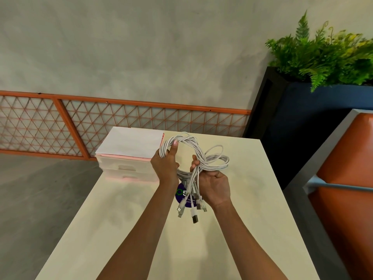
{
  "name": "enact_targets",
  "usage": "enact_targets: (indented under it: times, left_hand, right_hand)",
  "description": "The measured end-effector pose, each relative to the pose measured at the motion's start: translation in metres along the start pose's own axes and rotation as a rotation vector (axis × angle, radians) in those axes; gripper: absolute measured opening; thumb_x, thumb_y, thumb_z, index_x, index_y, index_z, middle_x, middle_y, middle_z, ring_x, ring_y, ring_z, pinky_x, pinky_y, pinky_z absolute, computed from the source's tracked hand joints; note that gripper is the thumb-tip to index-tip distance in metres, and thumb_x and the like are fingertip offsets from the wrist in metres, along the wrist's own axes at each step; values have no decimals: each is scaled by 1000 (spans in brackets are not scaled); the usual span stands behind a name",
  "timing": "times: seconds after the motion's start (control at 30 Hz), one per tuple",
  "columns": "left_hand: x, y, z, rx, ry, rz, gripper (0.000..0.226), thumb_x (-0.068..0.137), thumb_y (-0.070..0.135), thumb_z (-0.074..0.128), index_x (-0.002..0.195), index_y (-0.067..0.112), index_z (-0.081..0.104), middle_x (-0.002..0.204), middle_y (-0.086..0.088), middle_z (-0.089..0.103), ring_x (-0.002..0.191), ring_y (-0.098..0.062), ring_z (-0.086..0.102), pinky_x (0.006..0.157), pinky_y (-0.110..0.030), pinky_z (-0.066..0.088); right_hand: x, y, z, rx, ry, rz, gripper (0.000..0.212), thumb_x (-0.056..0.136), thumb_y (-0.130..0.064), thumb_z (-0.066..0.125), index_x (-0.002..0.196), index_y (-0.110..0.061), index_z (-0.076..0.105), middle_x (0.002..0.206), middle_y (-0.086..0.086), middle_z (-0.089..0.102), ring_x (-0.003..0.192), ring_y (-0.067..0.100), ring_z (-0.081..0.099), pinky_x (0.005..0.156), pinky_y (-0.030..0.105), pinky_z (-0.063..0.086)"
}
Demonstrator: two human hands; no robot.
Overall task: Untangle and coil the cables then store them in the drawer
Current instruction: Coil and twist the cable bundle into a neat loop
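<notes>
White cables (189, 139), looped in one bundle, held above the cream desk (252, 199) by both hands. Left hand (164, 164): fingers curled round the loop's left side, thumb up along it. Right hand (215, 184): fingers (194, 160) gripping the bundle where the loops cross, with plug ends hanging below. Pink-and-white drawer unit (129, 166) at the desk's far left corner, drawers closed. Purple sticker (180, 194) on the desk behind the plugs.

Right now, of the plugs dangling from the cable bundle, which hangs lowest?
The wide USB-A plug, its metal shell pointing down, in the middle of the cluster under the cable bundle. The slimmer plugs on either side of it end higher up.
</notes>
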State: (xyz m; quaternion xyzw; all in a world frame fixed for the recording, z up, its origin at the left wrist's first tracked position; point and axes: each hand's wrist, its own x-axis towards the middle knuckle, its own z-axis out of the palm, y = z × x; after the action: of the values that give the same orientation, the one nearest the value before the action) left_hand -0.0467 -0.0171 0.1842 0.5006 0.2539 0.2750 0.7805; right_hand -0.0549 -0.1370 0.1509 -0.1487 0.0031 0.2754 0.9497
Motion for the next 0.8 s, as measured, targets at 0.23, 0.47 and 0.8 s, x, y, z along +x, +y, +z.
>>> enact_targets:
  times: [0.23, 0.47, 0.8]
  left_hand:
    - [0, 0, 0, 39, -13, 35, 10, 82, 19, 74, 79, 14, 66, 42, 16, 48, 36, -5, 38, 37, -17, 29]
    - [1, -5, 0, 15, -7, 60, 17, 82, 16, 73, 93, 3, 69, 43, 16, 50, 35, -3, 35, 37, -17, 29]
    - [10, -12, -6, 158, 83, 147, 15, 79, 24, 76, 85, 11, 69, 75, -14, 68, 60, -16, 53, 63, -43, 51]
  right_hand:
    - [-3, 0, 3, -306, -120, 46, 55, 64, 0, 77, 113, -8, 53, 90, 3, 55, 87, 16, 58, 77, 27, 53]
    - [8, 4, 7, -630, 162, -88, 34, 85, 14, 52, 111, -8, 56, 79, -1, 63, 76, 11, 63, 72, 23, 54]
    - [9, 15, 19, -1479, 507, 180, 32, 90, -34, 54, 83, -4, 62, 83, 17, 66, 68, 22, 60, 67, 29, 46]
